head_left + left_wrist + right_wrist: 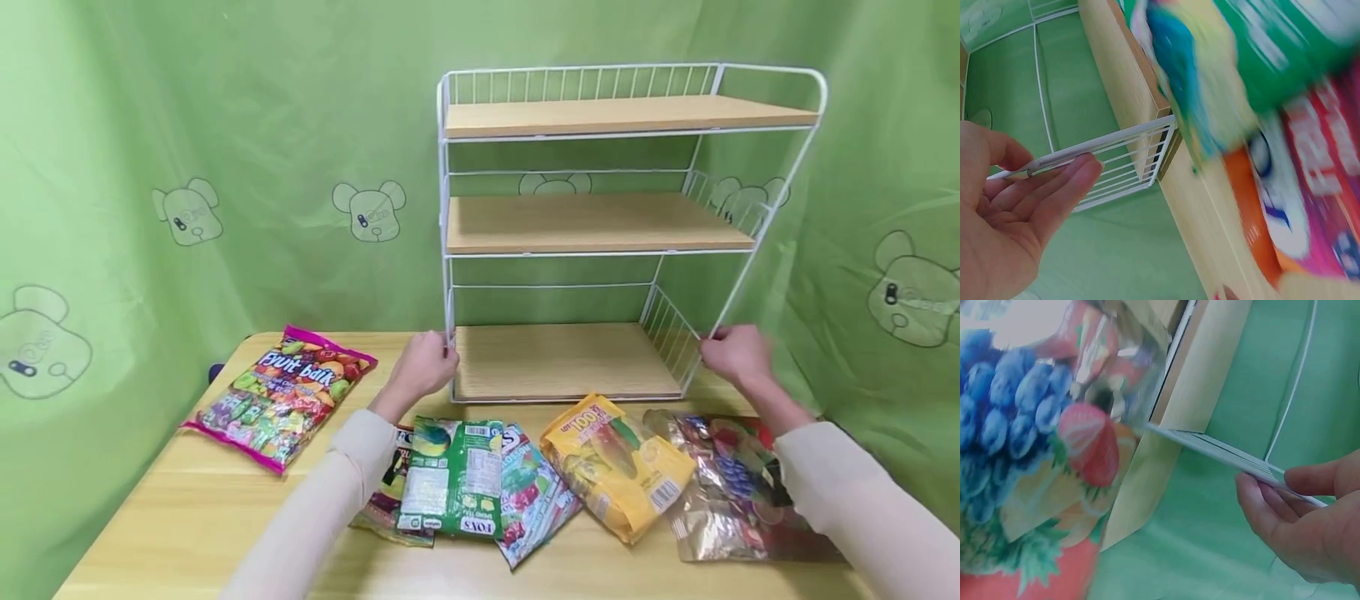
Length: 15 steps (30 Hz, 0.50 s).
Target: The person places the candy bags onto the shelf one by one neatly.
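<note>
A three-tier shelf rack (562,225) with a white wire frame and wooden boards stands at the back of the table. My left hand (426,367) grips its left front upright near the bottom board. In the left wrist view, the thumb and fingers of the left hand (1029,194) pinch the white wire side. On the other side, my right hand (738,354) holds the right front upright low down. The right wrist view has the right hand (1304,512) with thumb and fingers around the white wire. All three boards carry nothing.
A Fruit Baik candy bag (288,396) lies at the table's left. In front of the rack lie a green Fox's packet (453,479), a light-blue packet (528,492), a yellow mango bag (615,467) and a shiny fruit-printed bag (738,487). Green cloth (262,108) hangs behind.
</note>
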### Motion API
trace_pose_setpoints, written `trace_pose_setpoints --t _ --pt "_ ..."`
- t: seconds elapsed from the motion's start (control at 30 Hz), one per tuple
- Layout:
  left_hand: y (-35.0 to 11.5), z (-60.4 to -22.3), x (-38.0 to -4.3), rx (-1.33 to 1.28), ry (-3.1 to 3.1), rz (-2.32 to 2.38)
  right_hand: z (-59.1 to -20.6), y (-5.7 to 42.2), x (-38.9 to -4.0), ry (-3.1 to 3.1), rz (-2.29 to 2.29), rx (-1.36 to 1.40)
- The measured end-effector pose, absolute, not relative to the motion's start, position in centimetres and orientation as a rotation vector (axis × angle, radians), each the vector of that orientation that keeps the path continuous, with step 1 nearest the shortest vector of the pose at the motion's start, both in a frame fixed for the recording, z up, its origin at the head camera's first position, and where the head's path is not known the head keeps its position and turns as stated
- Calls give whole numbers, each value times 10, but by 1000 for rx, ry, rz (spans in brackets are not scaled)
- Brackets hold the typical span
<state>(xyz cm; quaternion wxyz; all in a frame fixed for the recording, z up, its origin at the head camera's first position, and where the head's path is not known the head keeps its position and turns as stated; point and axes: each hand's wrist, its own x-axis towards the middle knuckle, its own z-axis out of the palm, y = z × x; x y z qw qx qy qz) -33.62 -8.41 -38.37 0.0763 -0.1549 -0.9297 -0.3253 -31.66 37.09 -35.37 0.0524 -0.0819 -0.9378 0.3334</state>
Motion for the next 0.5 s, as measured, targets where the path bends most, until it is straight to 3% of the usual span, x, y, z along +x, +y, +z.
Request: trace_pose_setpoints --t 0.5 --pt "-161 -389 -332 -265 -2711 -938 -356 297 -324 -2823 871 75"
